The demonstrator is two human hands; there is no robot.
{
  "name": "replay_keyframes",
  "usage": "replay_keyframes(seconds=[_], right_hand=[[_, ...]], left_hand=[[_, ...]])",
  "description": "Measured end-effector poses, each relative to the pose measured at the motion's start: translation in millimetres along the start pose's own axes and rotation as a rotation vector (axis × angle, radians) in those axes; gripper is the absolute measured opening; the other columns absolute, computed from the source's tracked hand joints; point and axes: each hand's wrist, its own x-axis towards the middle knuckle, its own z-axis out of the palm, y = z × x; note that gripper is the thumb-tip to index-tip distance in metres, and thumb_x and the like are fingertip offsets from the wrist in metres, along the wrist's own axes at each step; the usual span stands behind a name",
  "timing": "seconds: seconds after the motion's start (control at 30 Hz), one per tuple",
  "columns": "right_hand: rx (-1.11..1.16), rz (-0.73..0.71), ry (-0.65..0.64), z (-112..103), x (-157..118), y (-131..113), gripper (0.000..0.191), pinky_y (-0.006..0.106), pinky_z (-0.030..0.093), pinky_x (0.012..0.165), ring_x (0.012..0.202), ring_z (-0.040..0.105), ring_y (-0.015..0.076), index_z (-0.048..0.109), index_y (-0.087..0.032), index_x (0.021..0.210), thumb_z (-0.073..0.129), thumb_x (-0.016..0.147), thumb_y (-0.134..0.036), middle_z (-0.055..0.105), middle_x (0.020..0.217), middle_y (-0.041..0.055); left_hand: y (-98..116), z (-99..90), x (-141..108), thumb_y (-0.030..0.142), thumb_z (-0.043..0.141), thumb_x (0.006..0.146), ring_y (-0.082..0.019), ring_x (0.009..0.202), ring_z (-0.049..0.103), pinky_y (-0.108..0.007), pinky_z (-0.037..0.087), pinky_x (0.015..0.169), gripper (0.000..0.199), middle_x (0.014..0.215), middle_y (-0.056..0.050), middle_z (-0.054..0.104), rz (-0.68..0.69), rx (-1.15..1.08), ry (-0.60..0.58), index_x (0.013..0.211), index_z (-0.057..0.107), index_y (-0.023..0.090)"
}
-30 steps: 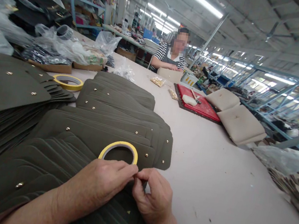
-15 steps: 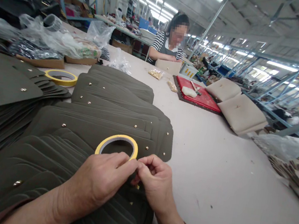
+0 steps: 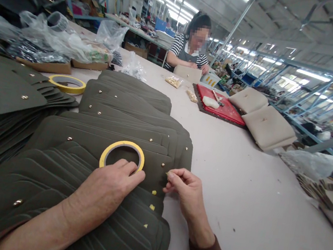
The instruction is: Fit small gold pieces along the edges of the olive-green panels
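Observation:
A roll of yellow tape is gripped in my left hand, its fingers through the ring, above a fanned stack of dark olive panels. My right hand pinches a small piece of yellow tape at the right edge of the panels, beside a gold stud. Several yellow tape bits lie in a line on the panels between my hands. More gold studs show on the overlapping panels.
A second yellow tape roll lies behind, near another panel stack. Across the table, a person in striped sleeves handles a beige piece. A red board with a hammer, beige pieces and plastic bags lie around.
My hands, together before, are now apart. The left has drawn back leftward with the tape roll; the right has moved right and slightly up with a tape piece. More tape bits are visible.

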Motion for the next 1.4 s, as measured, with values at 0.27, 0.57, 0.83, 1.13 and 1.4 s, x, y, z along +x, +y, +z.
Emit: replay_keyframes(seconds=[0.27, 0.57, 0.83, 1.13, 1.4], right_hand=[[-0.057, -0.02, -0.038, 9, -2, 2, 0.036, 0.026, 0.059, 0.062, 0.058, 0.069, 0.0142, 0.069, -0.016, 0.075, 0.084, 0.065, -0.047, 0.072, 0.061, 0.0016], [-0.188, 0.004, -0.158, 15, -7, 4, 0.017, 0.021, 0.05, 0.057, 0.058, 0.065, 0.0114, 0.068, -0.016, 0.075, 0.074, 0.074, -0.032, 0.071, 0.061, 0.0001], [-0.152, -0.065, -0.081, 6, -6, -1, 0.022, 0.023, 0.053, 0.058, 0.056, 0.064, 0.0118, 0.068, -0.016, 0.075, 0.075, 0.073, -0.036, 0.07, 0.06, 0.0003], [-0.288, -0.136, -0.008, 13, 1, 6, 0.022, 0.022, 0.053, 0.051, 0.052, 0.061, 0.0114, 0.068, -0.016, 0.076, 0.07, 0.077, -0.038, 0.065, 0.059, -0.0008], [-0.524, -0.298, 0.059, 20, 2, 8, 0.019, 0.026, 0.049, 0.052, 0.051, 0.059, 0.0138, 0.065, -0.019, 0.072, 0.062, 0.082, -0.035, 0.064, 0.059, -0.0008]], left_hand=[[2, 5.9, 3, 0.008, 0.044, 0.094, -0.026, 0.079, 0.059, -0.045, 0.05, 0.075, 0.019, 0.086, -0.004, 0.06, 0.078, -0.012, -0.002, 0.094, 0.057, 0.021], [-12, 8.4, 2, 0.016, 0.034, 0.101, -0.021, 0.081, 0.056, -0.038, 0.048, 0.073, 0.019, 0.09, -0.002, 0.054, 0.084, -0.284, 0.068, 0.101, 0.052, 0.02], [-12, 10.8, 3, 0.014, 0.035, 0.1, -0.024, 0.09, 0.057, -0.04, 0.05, 0.077, 0.02, 0.094, -0.003, 0.059, 0.065, -0.238, 0.053, 0.097, 0.054, 0.02], [-7, 4.7, 7, 0.013, 0.042, 0.098, -0.025, 0.087, 0.063, -0.04, 0.052, 0.073, 0.017, 0.091, -0.002, 0.062, 0.017, -0.159, 0.005, 0.097, 0.056, 0.021], [-6, 3.7, 5, 0.012, 0.043, 0.097, -0.024, 0.085, 0.063, -0.038, 0.051, 0.072, 0.016, 0.089, -0.001, 0.063, 0.006, -0.15, 0.023, 0.095, 0.056, 0.022]])
